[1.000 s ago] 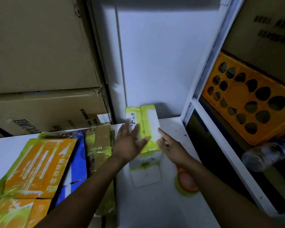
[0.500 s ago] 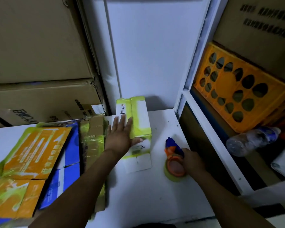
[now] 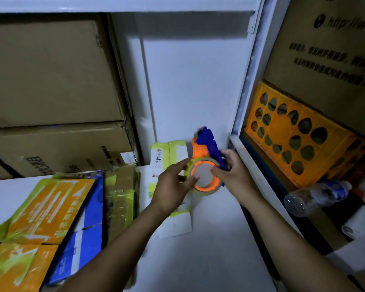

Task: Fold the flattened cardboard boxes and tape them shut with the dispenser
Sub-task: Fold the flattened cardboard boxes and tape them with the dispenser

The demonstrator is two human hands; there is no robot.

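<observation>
- Fingers (image 3: 182, 166) of the left hand (image 3: 173, 186) curl round the left edge of the roll (image 3: 207, 189), with the thumb on its orange inner rim.
- Right hand (image 3: 233, 171) grips the dispenser (image 3: 202, 148) by its blue handle, thumb laid across the roll's core; the dispenser is held off the bench (image 3: 209, 249), blue end pointing up.
- Below both hands a white and green box (image 3: 173, 148) lies flat on the bench, its far end against the wall.
- Left of it lies a pile of flattened boxes (image 3: 51, 207), orange, blue and brown, overlapping one another.
- Brown cartons (image 3: 51, 81) are stacked behind the pile.
- On the shelf to the right, a plastic bottle (image 3: 316, 197) lies on its side in front of an orange crate (image 3: 299, 140).
</observation>
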